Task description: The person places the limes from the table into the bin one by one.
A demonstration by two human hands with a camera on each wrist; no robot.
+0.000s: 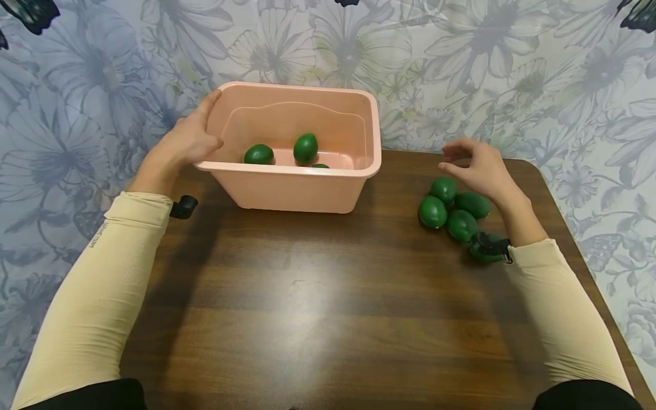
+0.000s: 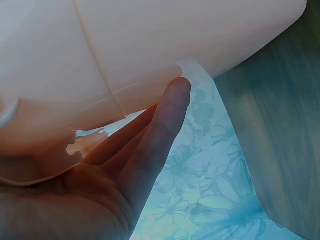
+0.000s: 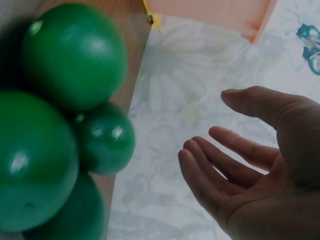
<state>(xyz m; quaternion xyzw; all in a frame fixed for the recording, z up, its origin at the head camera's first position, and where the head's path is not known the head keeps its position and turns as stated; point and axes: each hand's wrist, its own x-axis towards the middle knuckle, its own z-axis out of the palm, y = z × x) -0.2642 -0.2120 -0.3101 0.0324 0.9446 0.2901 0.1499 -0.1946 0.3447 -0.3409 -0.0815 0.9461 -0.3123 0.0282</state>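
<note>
A peach plastic bin (image 1: 294, 191) stands at the back left of the table. My left hand (image 1: 192, 136) holds its left rim, thumb over the inside and fingers along the outer wall. In the left wrist view, the fingers (image 2: 145, 145) lie nearly straight against the bin wall (image 2: 150, 40). Two glossy green, lime-like fruits (image 1: 306, 149) show inside the bin, with part of a third behind the front rim. My right hand (image 1: 479, 168), holding nothing, hovers with loosely bent fingers just behind a cluster of several green fruits (image 1: 463, 226) at the table's right.
The brown wooden table (image 1: 307, 296) has a rounded back right corner. Floral-patterned covering (image 1: 594, 171) surrounds it at the back and sides. Dark objects (image 1: 36, 14) show at the top edge. One green fruit (image 1: 487, 249) lies partly hidden under the right wrist's black strap.
</note>
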